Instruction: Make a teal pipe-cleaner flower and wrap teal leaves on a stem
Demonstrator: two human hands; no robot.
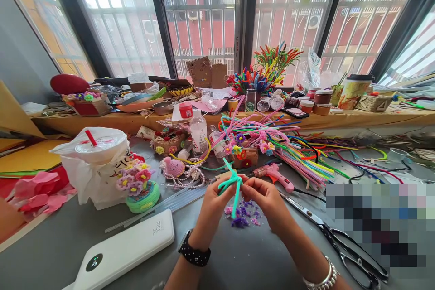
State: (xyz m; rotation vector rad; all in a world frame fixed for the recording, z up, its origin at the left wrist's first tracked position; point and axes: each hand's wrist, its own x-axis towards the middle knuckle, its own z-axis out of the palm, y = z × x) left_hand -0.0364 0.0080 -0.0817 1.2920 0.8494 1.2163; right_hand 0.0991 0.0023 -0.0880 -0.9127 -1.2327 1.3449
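Mint-green pipe cleaners, bent and crossed into a looped shape, are held up over the grey table. My left hand grips them from the left, fingers closed round the crossing. On the other side my right hand pinches the same piece between thumb and fingertips. One end points up to the left and another hangs down. Below the hands lie purple and pink fuzzy scraps. Just behind my right hand is a pink glue gun.
Large black scissors lie at the right, a white power bank at the left. A bagged cup and a flower pot ornament stand beyond it. Bundled coloured pipe cleaners spread behind the hands. A cluttered ledge runs below the windows.
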